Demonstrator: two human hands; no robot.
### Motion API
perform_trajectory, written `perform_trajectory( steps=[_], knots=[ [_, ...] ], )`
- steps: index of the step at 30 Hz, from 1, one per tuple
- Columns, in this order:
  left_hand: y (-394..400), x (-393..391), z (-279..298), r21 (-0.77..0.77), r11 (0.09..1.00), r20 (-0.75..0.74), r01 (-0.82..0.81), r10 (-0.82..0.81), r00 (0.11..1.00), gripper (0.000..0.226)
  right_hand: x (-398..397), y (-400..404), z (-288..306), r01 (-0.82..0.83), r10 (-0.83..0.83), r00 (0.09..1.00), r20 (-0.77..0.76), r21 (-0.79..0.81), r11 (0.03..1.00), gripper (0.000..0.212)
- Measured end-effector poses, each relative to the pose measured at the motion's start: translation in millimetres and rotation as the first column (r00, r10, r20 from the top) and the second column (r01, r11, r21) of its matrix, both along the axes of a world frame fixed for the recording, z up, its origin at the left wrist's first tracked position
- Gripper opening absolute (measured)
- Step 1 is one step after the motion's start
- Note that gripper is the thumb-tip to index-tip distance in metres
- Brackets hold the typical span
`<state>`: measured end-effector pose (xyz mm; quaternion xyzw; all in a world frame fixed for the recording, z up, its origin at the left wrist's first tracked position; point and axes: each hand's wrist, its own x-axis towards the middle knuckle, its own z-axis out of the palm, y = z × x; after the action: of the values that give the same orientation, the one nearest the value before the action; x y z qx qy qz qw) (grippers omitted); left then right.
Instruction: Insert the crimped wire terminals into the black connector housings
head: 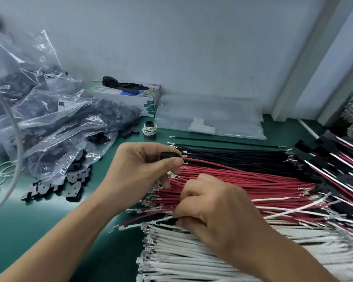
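My left hand (143,169) pinches a small black connector housing (169,156) between thumb and fingers, just above the left ends of the wires. My right hand (216,212) lies curled on the bundle, its fingertips pinching among the red wires (243,180) near their crimped terminals (151,202). Black wires (232,154) lie in a band behind the red ones and white wires (181,259) in front. Which single wire the right hand holds is hidden by its fingers.
Clear bags of black housings (59,123) slump at the left, with loose housings (55,188) spilled on the green mat (39,224). A box (135,96), a small spool (150,129) and a flat clear bag (210,117) sit at the back. Assembled harnesses (338,165) pile at the right.
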<state>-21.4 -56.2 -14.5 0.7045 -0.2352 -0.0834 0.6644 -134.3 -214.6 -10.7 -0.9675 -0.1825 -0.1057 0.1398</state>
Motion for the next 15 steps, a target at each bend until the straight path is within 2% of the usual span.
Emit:
perform_trajectory(
  steps=[3,5,8,12,15],
  knots=[
    [0.2,1.3,-1.1,-0.001,1.0,-0.003,-0.008,0.008,1.0,0.021,5.0,1.0,1.8,0.005,-0.006,1.0,-0.009,-0.047,0.999,0.005],
    [0.7,3.0,-2.5,0.005,1.0,-0.009,-0.003,0.003,1.0,0.015,3.1,-0.8,5.2,0.023,-0.023,1.0,-0.018,-0.007,1.0,0.009],
    [1.2,3.4,-2.8,0.008,1.0,-0.012,0.007,-0.007,1.0,0.015,0.4,0.2,6.1,0.038,-0.029,0.99,-0.135,0.064,0.997,0.017],
    [3.2,2.8,-0.3,0.008,0.998,-0.01,0.061,-0.061,0.998,0.03,1.2,3.8,4.0,0.066,-0.043,0.979,-0.2,0.112,0.992,0.009],
    [4.7,4.6,-1.4,0.041,0.996,0.001,0.076,-0.076,0.997,0.023,0.6,3.4,6.2,0.077,-0.052,0.974,-0.221,0.107,0.991,0.005]
  ],
)
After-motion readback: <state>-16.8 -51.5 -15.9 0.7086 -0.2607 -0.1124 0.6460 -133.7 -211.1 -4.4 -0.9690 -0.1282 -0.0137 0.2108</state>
